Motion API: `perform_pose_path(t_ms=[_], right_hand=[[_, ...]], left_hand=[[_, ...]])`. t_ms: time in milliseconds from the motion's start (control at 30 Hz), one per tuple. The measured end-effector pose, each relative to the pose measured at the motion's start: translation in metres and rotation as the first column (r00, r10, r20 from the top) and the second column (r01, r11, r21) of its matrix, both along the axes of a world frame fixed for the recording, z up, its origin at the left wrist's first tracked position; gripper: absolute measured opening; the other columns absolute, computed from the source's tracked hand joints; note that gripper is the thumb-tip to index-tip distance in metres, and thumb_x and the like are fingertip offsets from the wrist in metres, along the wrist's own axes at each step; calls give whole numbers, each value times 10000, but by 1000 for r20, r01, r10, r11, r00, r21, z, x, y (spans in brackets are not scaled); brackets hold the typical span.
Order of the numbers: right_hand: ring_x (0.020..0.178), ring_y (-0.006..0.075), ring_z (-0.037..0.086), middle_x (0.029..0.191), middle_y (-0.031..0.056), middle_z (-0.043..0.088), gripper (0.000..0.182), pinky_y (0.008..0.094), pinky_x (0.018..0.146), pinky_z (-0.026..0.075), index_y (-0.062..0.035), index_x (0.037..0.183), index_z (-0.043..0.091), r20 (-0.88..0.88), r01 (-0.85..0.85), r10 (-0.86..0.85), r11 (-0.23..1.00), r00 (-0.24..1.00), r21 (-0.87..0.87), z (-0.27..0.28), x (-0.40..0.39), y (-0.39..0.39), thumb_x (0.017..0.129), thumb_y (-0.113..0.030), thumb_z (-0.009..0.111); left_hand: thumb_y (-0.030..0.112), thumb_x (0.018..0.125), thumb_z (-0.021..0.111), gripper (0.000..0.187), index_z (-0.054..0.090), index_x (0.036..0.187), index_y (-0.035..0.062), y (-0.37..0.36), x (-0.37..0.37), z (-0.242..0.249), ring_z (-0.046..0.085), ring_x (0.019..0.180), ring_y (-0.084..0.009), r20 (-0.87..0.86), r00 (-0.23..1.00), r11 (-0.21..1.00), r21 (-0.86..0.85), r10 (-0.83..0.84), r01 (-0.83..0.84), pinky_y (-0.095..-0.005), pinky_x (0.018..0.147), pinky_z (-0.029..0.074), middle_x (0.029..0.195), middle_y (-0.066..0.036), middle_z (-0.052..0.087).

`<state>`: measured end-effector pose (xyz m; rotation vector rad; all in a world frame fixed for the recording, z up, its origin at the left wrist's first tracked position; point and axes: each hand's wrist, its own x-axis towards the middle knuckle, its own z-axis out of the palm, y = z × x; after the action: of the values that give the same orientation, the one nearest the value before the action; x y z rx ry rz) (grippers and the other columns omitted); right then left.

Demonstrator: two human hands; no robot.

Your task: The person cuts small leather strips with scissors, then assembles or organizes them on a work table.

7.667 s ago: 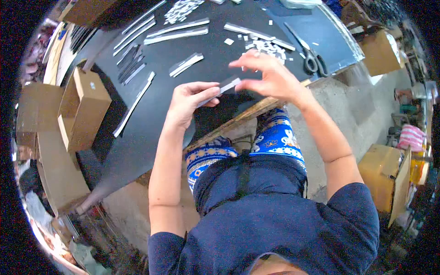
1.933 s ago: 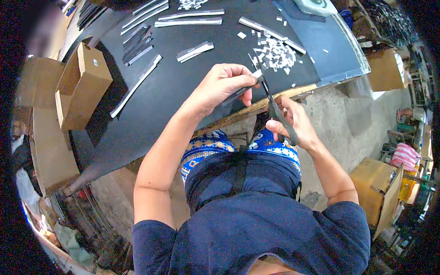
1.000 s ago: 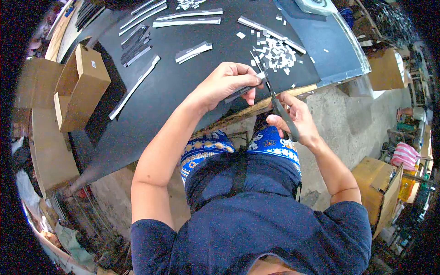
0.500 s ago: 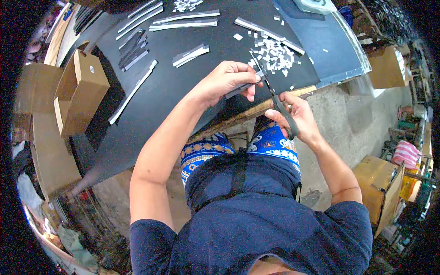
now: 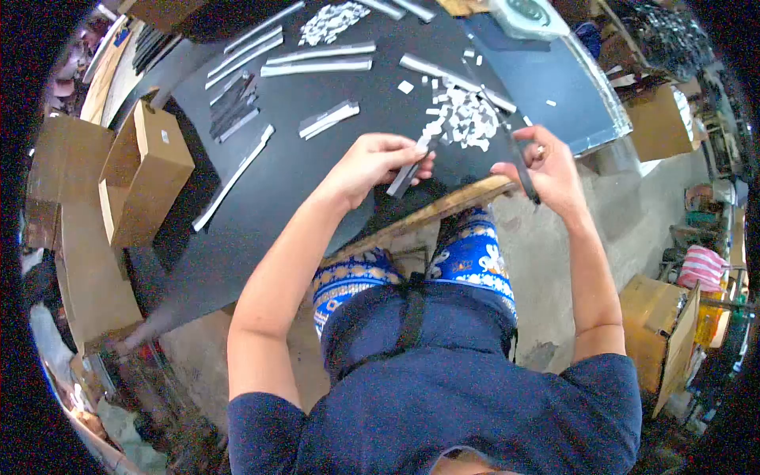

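A thin grey strip (image 5: pixel 405 176) tilts above the table edge beside dark-handled scissors (image 5: pixel 518 162).

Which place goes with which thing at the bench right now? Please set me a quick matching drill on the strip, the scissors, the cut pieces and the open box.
Things:
1. dark strip
2. scissors
3. pile of small cut pieces
4. open cardboard box

Places:
a. standing at the left side of the black table
b. lying loose on the table beyond the hands
c. pinched in the left hand
d. gripped in the right hand

Pairs: 1-c, 2-d, 3-b, 4-a
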<state>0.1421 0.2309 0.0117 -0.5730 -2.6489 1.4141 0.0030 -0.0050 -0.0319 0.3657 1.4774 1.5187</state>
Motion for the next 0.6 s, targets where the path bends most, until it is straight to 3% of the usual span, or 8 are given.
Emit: perform_pose_path(t_ms=[33, 100, 200, 300, 333, 467, 500, 600], right_hand=[[503, 80, 488, 549, -7, 532, 483, 255, 465, 362, -42, 976, 572, -54, 46, -35, 978, 998, 202, 6, -3, 15, 631, -222, 859], [501, 136, 509, 529, 30, 503, 498, 301, 475, 388, -49, 953, 564, -108, 93, -63, 948, 992, 306, 12, -11, 42, 602, -234, 865], [574, 263, 585, 581, 90, 544, 533, 381, 554, 446, -33, 904, 548, -40, 102, -96, 825, 995, 556, 4, -22, 78, 557, -261, 882], [611, 277, 604, 626, 114, 567, 551, 377, 574, 460, -32, 902, 551, 47, 49, -91, 828, 995, 559, -7, -29, 98, 538, -267, 890], [548, 184, 480, 573, 50, 482, 543, 355, 521, 400, -19, 904, 551, -33, 48, -35, 786, 999, 617, -14, -32, 104, 530, -217, 892], [635, 189, 564, 666, 73, 552, 516, 332, 583, 452, -20, 931, 588, 145, -151, 80, 789, 986, 595, -13, -42, 122, 512, -153, 857], [696, 267, 624, 718, 116, 611, 458, 364, 643, 502, -21, 938, 617, 202, -197, 97, 799, 975, 567, -8, -43, 124, 544, -126, 826], [758, 266, 637, 777, 142, 633, 347, 347, 685, 503, -9, 916, 629, 135, -145, 79, 777, 988, 612, -2, -46, 109, 607, -72, 772]], left_hand=[[258, 902, 610, 290, 656, 1036, 5, -3, 2, 3, 634, 807, -142, -17, 1000, 1000, 19, -8, 8, -254, 722, 502, 924, -57, 673], [252, 898, 620, 293, 659, 1058, 9, -11, 4, 8, 546, 680, -91, -158, 974, 986, -17, 160, -164, -212, 628, 435, 841, 5, 640], [243, 897, 624, 296, 654, 1084, 15, -29, 1, 9, 432, 622, -41, -123, 934, 942, 37, 336, -334, -188, 575, 347, 759, 61, 576], [232, 898, 625, 297, 648, 1096, 13, -45, 0, 1, 399, 628, -10, 42, 885, 869, 172, 464, -464, -178, 568, 327, 719, 90, 526], [172, 888, 633, 257, 661, 1064, -12, -46, 1, 1, 396, 618, -25, 80, 856, 824, 236, 511, -515, -166, 569, 330, 874, 37, 626], [236, 905, 618, 302, 648, 1099, 6, -52, 12, 1, 446, 654, -20, 60, 829, 795, 249, 557, -552, -168, 616, 368, 768, 69, 562], [235, 905, 620, 294, 654, 1092, 12, -52, 13, -1, 457, 662, -26, 51, 825, 785, 279, 563, -553, -171, 629, 381, 765, 67, 563], [196, 898, 629, 250, 666, 1058, 7, -53, 19, -1, 514, 679, -41, 26, 789, 749, 296, 614, -593, -186, 638, 416, 776, 33, 607]])
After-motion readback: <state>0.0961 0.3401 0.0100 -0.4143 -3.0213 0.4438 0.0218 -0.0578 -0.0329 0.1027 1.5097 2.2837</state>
